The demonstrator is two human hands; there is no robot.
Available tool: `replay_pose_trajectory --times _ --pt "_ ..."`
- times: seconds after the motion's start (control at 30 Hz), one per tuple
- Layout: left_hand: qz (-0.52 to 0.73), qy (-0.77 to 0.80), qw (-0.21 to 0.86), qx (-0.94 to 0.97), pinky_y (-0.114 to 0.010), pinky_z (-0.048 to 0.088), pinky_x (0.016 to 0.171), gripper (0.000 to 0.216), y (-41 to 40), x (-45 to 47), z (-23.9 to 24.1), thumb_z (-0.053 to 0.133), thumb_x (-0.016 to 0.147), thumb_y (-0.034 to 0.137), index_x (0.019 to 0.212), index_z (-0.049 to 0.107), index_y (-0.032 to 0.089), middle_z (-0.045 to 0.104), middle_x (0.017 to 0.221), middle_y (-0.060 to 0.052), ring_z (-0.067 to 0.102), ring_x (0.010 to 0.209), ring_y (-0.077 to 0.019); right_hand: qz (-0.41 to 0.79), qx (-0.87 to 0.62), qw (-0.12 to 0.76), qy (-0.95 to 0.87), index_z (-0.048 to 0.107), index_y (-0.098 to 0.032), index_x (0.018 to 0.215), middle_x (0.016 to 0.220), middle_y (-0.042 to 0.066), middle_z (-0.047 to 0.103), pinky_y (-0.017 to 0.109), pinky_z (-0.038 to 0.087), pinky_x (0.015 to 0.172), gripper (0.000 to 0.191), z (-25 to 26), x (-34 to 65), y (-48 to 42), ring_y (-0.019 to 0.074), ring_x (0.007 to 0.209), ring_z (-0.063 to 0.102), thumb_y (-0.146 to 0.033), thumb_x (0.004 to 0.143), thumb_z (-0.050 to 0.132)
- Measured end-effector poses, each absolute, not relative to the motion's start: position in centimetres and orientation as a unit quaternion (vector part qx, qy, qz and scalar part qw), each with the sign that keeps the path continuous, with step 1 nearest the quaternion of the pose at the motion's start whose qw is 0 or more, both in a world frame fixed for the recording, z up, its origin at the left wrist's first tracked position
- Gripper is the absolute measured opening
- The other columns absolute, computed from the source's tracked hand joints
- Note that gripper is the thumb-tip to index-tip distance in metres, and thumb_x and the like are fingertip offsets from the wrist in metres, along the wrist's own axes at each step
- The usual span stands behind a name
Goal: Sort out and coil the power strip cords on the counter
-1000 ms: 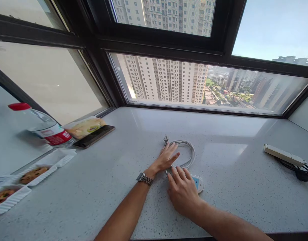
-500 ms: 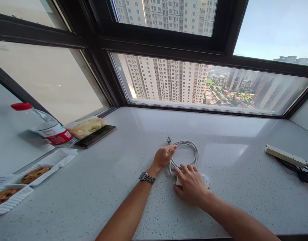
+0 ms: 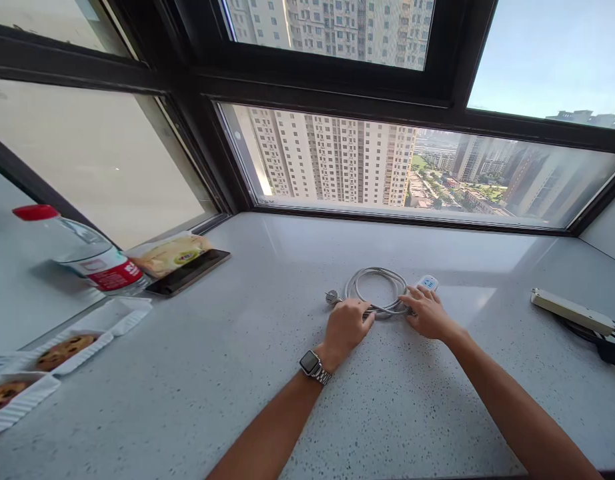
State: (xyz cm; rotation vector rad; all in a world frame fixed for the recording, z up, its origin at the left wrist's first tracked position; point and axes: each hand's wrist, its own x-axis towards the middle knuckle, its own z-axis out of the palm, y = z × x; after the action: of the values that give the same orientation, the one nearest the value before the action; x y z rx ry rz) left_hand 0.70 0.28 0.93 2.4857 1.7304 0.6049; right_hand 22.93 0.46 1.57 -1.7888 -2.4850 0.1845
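A white extension cord (image 3: 360, 283) lies coiled on the speckled pale surface (image 3: 197, 393), in front of the person and below the window (image 3: 367, 160). Its round-headed plug (image 3: 332, 297) sits just left of the loops, pins pointing left. The left hand (image 3: 345, 328), with a square-faced watch (image 3: 310, 363) at its wrist, has its fingers curled at the near edge of the coil, close to the plug; whether that grip is clenched on the cable cannot be told. The right hand (image 3: 427, 316) covers the coil's right side and part of the white power strip (image 3: 428, 283), whose blue-faced end shows beyond the knuckles. Its fingers are bent and slightly spread, but what they grasp underneath is hidden, so I cannot tell the state of this grip either. Well apart to the right lies a longer off-white power strip (image 3: 575, 312) with a black cable (image 3: 587, 335). Far left are a red-capped bottle (image 3: 112, 267), a yellowish packet (image 3: 172, 255), a dark smartphone (image 3: 190, 273) and chocolate-chip cookies (image 3: 66, 352) in white trays (image 3: 100, 325).
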Motion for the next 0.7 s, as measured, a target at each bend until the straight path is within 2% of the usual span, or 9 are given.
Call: replay_pose_trajectory --times 0.1,0.17,0.3,0.43,0.57,0.7 --pt "0.203 0.544 0.017 0.814 -0.033 0.046 0.075 0.023 0.0 1.4 0.7 0.055 0.085 0.029 0.098 0.071 0.017 0.067 0.092 -0.010 0.059 0.091 -0.0245 0.057 -0.608 0.061 -0.790 0.034 -0.028 0.144 0.151 0.009 0.030 0.060 0.016 0.108 0.065 0.6 21.7 0.8 0.0362 0.139 0.018 -0.055 0.086 0.048" --pt "0.213 0.542 0.017 0.813 -0.033 0.045 0.074 0.021 0.0 1.3 0.5 0.056 0.085 0.029 0.096 0.070 0.018 0.065 0.091 -0.009 0.057 0.090 -0.0239 0.034 -0.602 0.079 -0.794 0.040 -0.030 0.140 0.150 0.009 0.033 0.063 0.012 0.107 0.064 -0.2 20.4 0.7 0.0369 0.138 0.020 -0.062 0.085 0.046" --pt "0.228 0.552 0.020 0.802 -0.032 0.042 0.072 0.019 0.4 0.7 0.4 0.056 0.085 0.030 0.092 0.070 0.018 0.065 0.084 -0.008 0.057 0.085 -0.0231 0.007 -0.574 0.125 -0.809 0.060 -0.033 0.120 0.136 0.006 0.052 0.065 0.009 0.105 0.045 -1.0 18.5 0.2 0.0357 0.134 0.028 -0.060 0.087 0.046" --pt "0.240 0.566 0.003 0.789 -0.031 0.038 0.065 0.021 0.6 0.1 0.7 0.055 0.085 0.031 0.076 0.068 0.017 0.064 0.075 -0.006 0.057 0.075 -0.0212 0.027 -0.540 0.163 -0.825 0.069 -0.031 0.104 0.117 0.004 0.065 0.065 0.010 0.104 0.036 -1.0 17.7 -0.1 0.0343 0.130 0.036 -0.056 0.088 0.049" --pt "0.303 0.566 -0.050 0.765 -0.031 0.033 0.064 0.027 0.5 -0.4 1.2 0.053 0.087 0.031 0.066 0.062 0.017 0.063 0.068 -0.004 0.056 0.066 -0.0186 0.029 -0.515 0.187 -0.836 0.070 -0.030 0.099 0.110 0.004 0.068 0.064 0.011 0.104 0.032 -1.2 17.7 0.5 0.0333 0.128 0.039 -0.053 0.089 0.050" --pt "0.373 0.541 -0.081 0.750 -0.030 0.030 0.063 0.029 0.3 -1.0 1.3 0.052 0.087 0.029 0.060 0.057 0.017 0.058 0.058 -0.001 0.052 0.059 -0.0151 0.011 -0.489 0.190 -0.851 0.070 -0.028 0.098 0.111 0.006 0.068 0.058 0.016 0.106 0.031 -1.6 20.8 2.1 0.0308 0.127 0.042 -0.050 0.090 0.050"
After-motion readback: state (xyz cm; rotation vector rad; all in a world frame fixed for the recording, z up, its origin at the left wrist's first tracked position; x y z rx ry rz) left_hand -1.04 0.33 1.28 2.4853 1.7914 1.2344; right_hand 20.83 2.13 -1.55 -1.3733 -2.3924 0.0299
